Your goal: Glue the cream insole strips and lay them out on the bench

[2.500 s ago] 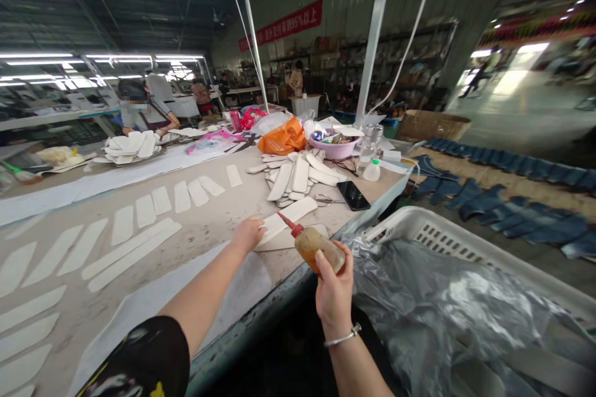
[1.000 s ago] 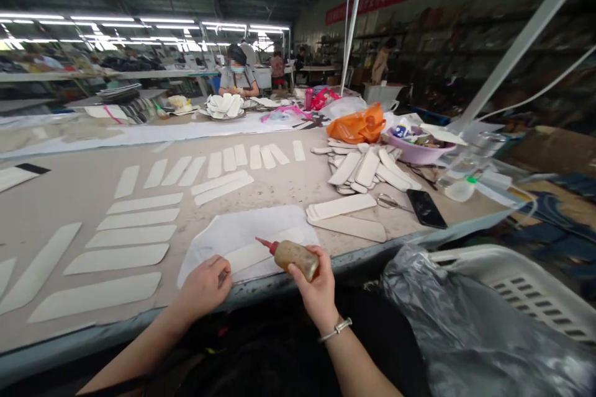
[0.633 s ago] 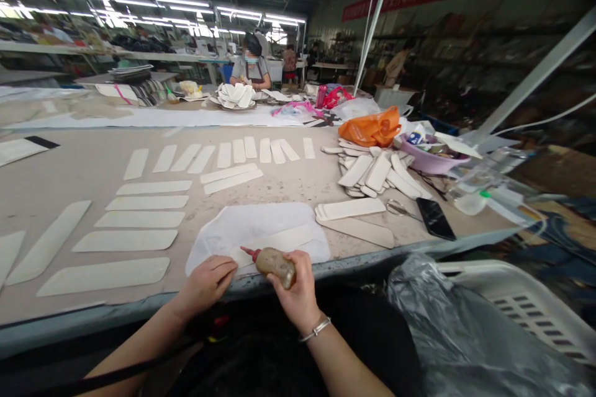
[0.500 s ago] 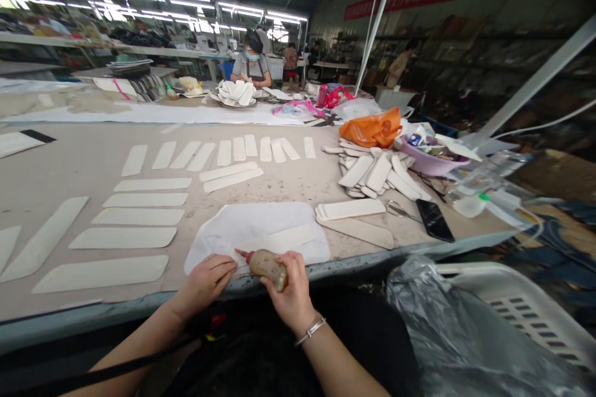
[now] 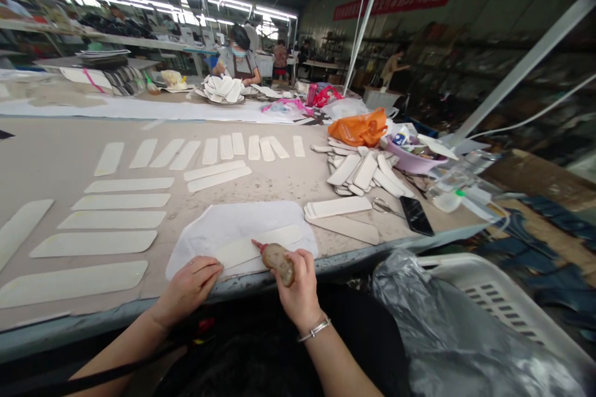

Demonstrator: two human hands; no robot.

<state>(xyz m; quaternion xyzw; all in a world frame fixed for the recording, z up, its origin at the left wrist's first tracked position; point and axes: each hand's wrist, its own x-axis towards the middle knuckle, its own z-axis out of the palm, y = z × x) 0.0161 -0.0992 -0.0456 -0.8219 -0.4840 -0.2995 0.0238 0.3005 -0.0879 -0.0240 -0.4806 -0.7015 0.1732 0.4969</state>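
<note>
My right hand [image 5: 300, 285] is wrapped round a squeeze glue bottle [image 5: 278, 260] with a cloudy, brownish body and a red nozzle. The bottle is tilted, its tip pointing left over a long off-white strip [image 5: 244, 251]. That strip lies on a white sheet [image 5: 205, 223] at the table's near edge. My left hand [image 5: 193, 285] has its fingers closed together at the strip's left end, holding it there; the thumb is mostly hidden. Several similar strips [image 5: 112, 219] lie in a column to the left, and shorter pieces [image 5: 209, 152] stand in a row farther back.
Right of the sheet lie stacked strips [image 5: 342, 206], scissors [image 5: 384, 206] and a phone [image 5: 416, 215]. Behind them are a pile of pieces [image 5: 361, 170], an orange bag [image 5: 358, 128] and a purple basin [image 5: 414, 162]. A white plastic basket [image 5: 488, 298] stands below, right. Another person [image 5: 239, 59] sits across.
The bottle has moved right along the strip, and its nozzle now points over the strip's middle. My left hand stays at the left end. The whole view has shifted slightly.
</note>
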